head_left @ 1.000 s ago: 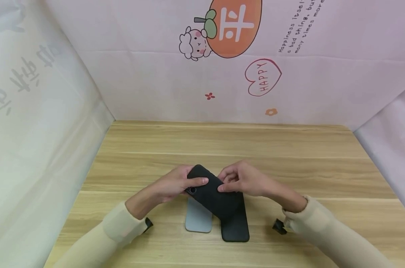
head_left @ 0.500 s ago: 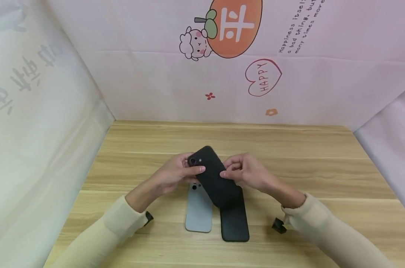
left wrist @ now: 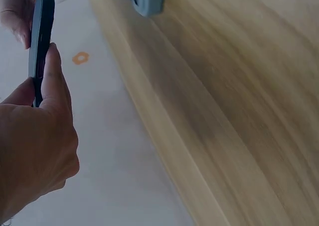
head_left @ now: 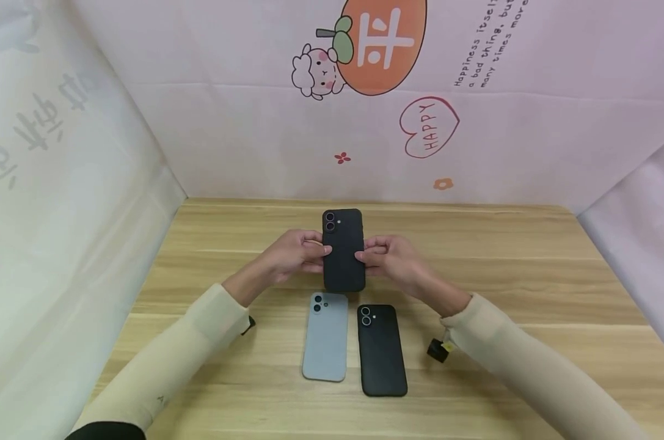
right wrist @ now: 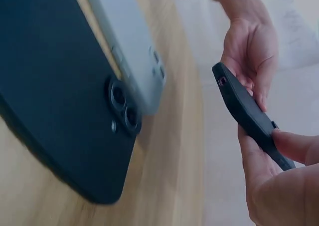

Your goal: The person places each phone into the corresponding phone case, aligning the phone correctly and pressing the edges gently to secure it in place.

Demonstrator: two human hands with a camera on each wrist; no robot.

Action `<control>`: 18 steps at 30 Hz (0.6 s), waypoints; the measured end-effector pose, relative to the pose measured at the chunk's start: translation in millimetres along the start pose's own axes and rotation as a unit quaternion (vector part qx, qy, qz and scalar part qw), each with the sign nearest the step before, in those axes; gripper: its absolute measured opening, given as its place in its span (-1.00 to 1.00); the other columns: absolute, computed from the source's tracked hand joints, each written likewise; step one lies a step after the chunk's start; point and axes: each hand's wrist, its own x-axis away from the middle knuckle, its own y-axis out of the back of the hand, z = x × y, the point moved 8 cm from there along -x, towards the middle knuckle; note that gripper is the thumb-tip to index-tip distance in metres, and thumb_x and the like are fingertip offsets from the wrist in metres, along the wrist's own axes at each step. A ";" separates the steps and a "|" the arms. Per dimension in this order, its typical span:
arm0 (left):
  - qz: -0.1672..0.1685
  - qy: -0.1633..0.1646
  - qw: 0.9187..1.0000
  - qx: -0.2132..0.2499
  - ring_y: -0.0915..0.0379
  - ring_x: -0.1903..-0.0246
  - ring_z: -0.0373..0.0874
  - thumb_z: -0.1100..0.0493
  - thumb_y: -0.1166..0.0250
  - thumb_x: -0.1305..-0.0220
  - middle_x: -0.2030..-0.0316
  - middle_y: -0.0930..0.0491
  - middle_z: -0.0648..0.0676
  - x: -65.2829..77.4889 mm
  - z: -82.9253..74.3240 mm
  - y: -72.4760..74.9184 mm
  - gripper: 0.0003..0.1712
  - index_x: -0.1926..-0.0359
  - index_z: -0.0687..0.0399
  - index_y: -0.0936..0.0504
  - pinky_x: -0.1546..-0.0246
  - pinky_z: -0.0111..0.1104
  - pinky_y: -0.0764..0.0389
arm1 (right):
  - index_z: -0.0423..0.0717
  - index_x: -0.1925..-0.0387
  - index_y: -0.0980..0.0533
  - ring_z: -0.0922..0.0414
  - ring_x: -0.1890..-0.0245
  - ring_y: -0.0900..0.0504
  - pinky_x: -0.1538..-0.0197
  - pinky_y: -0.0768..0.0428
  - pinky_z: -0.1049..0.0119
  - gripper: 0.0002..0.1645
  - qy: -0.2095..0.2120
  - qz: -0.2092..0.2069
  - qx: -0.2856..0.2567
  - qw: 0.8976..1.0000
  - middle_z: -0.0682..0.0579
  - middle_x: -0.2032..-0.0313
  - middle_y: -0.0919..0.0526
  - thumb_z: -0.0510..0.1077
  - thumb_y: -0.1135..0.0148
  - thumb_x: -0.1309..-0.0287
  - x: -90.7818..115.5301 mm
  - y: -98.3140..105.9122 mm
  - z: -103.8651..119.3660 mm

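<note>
A black phone [head_left: 344, 250], camera end away from me, is held upright between both hands above the table in the head view. My left hand [head_left: 299, 253] pinches its left edge, the thumb on the back face. My right hand [head_left: 394, 260] pinches the opposite edge, also thumb on the back. In the right wrist view the phone [right wrist: 249, 113] shows its edge, with a port opening at one end. Nearer me lie a light grey-blue phone [head_left: 325, 339] and a second black phone [head_left: 382, 354], side by side, camera sides up.
The wooden table [head_left: 474, 263] meets a printed white cloth backdrop [head_left: 244, 140] along its far edge. White cloth [head_left: 90, 183] also hangs at the left side. A small black piece [head_left: 438, 350] shows under the right cuff, and a dark round shape [head_left: 106, 430] at the lower left.
Both hands have carried the held black phone away from me and turned it from slanted to upright. The two phones beneath are uncovered; they have stayed in place.
</note>
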 end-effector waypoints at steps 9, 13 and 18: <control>-0.014 0.029 0.999 -0.044 -0.74 0.19 -0.01 0.35 -0.21 -0.55 0.03 -0.73 0.33 -28.0 10.0 10.3 -0.72 -0.18 0.39 -0.58 0.04 -0.18 -0.79 | -0.46 -0.10 -0.47 0.07 0.09 -0.75 -0.17 -0.73 0.03 -0.71 -0.021 0.039 -0.002 0.999 -0.21 0.04 -0.67 -0.31 -0.18 -0.50 -33.0 3.6 -14.3; -0.008 0.047 0.998 -0.049 -0.72 0.22 -0.03 0.37 -0.18 -0.57 0.07 -0.72 0.31 -36.1 17.2 9.9 -0.72 -0.19 0.40 -0.57 0.04 -0.18 -0.80 | -0.48 -0.14 -0.47 0.05 0.08 -0.77 -0.18 -0.72 0.02 -0.68 -0.035 0.046 -0.004 0.998 -0.24 0.03 -0.70 -0.31 -0.17 -0.51 -39.9 5.3 -23.5; -0.016 0.055 0.996 -0.063 -0.71 0.23 -0.04 0.40 -0.14 -0.57 0.11 -0.71 0.28 -39.5 23.5 11.0 -0.78 -0.11 0.42 -0.60 0.04 -0.17 -0.80 | -0.52 -0.18 -0.47 -0.02 0.02 -0.78 -0.14 -0.74 0.05 -0.64 -0.042 0.052 -0.003 0.998 -0.32 -0.03 -0.68 -0.31 -0.17 -0.51 -46.3 3.0 -32.6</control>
